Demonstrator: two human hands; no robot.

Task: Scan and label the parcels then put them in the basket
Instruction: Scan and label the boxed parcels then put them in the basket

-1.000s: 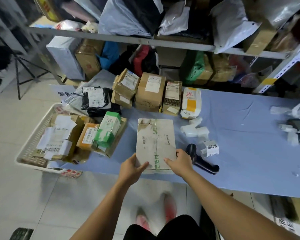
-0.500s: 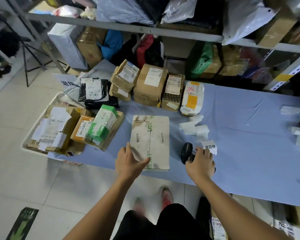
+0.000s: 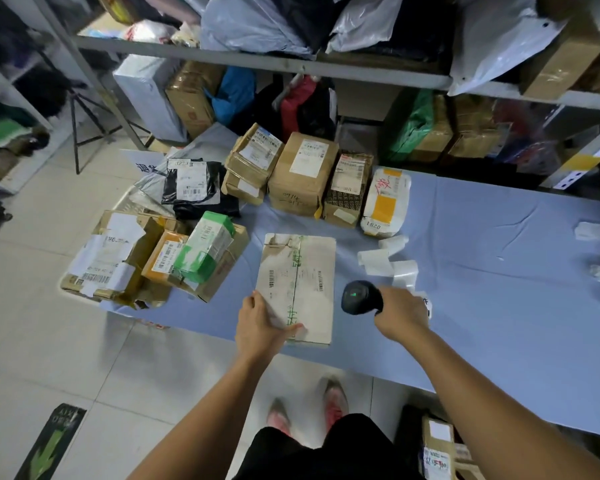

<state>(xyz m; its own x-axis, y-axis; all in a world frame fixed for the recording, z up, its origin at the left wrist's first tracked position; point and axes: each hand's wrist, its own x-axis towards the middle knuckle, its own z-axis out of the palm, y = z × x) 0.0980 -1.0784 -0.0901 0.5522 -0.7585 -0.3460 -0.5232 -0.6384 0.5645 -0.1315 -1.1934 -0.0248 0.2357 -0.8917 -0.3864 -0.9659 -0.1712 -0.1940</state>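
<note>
the flat parcel (image 3: 298, 282) lies at the table (image 3: 482, 271) edge, with the left hand (image 3: 257, 327) pinching its near-left corner, thumb on top. the right hand (image 3: 400, 311) has its fingers wrapped round the scanner (image 3: 361, 296) (green-lit face turned upward). two barcodes show on the parcel, so scanning the wrong one seems possible. a white-yellow bag (image 3: 385, 202) reads "0281".

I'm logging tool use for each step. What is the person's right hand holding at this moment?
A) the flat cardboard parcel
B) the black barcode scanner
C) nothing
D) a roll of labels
B: the right hand grips the handle of the black barcode scanner, just right of the flat cardboard parcel, whose near left corner the left hand holds.
</note>
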